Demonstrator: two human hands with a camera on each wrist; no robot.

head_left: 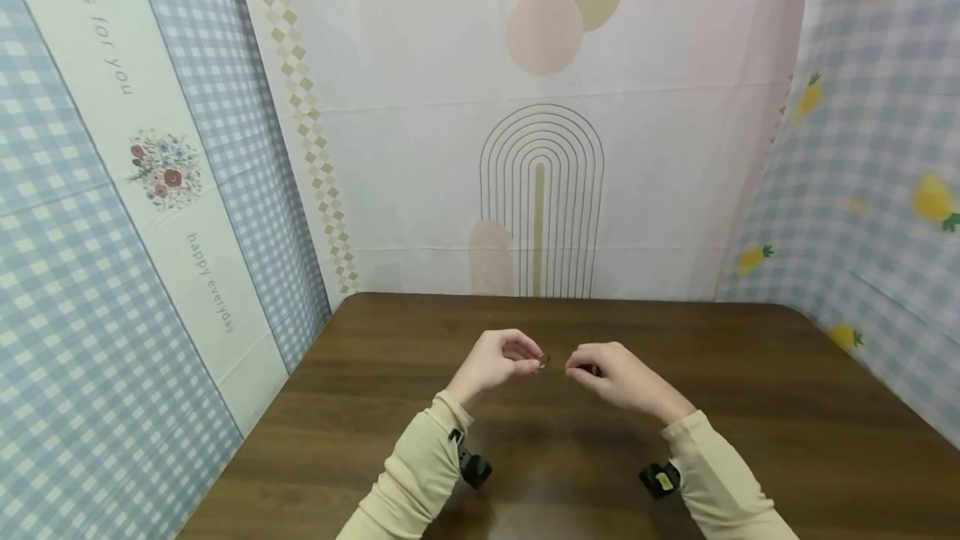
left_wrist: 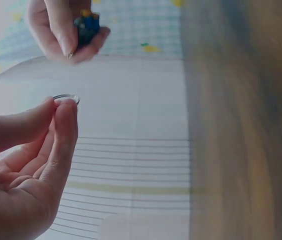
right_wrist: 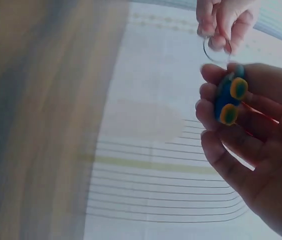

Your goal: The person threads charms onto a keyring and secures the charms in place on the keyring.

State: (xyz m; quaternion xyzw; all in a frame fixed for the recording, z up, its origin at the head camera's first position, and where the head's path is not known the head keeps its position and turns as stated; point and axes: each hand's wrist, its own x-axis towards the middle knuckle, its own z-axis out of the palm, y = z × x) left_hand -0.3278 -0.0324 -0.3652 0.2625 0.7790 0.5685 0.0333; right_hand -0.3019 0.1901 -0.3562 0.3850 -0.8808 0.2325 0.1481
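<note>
Above a table [head_left: 322, 432], hands [head_left: 491, 362] [head_left: 621, 375] hold ring [left_wrist: 67, 95] and trinket [right_wrist: 225, 100].

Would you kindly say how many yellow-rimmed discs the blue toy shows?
2 on the blue toy in the right wrist view: an upper disc and a lower disc. Others may be hidden.

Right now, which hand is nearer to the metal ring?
Left. The left hand pinches the metal ring at its fingertips; the right hand, holding a blue trinket, faces it across a small gap.
</note>
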